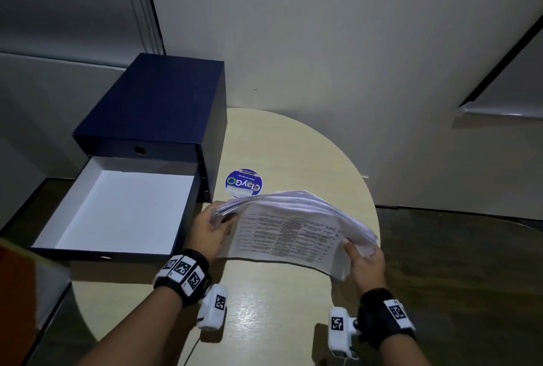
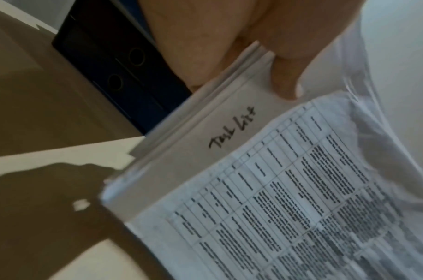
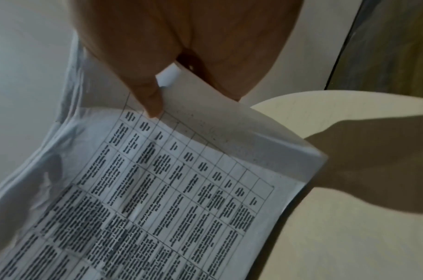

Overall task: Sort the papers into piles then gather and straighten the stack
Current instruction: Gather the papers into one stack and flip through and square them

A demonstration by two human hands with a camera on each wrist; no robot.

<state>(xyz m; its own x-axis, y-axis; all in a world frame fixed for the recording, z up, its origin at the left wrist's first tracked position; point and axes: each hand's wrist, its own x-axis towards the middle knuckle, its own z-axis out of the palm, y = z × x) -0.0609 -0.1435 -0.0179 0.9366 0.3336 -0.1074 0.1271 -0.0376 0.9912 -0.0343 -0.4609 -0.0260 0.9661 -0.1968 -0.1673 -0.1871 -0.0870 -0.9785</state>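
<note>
**Paper stack held above the round table**

Your left hand (image 1: 209, 229) pinches one short end of the white printed paper stack (image 1: 289, 229), thumb on top; your right hand (image 1: 367, 260) pinches the other. The stack sits at lower centre of the head view, long axis left to right, bowed upward over the pale, smooth round table (image 1: 264, 315). At left, the matte navy cardboard drawer box (image 1: 164, 107) has its white-lined lower drawer (image 1: 117, 213) open

Left hand (image 1: 209, 229) and right hand (image 1: 365, 263) held forward, each grip curled, thumbs on top.
</note>
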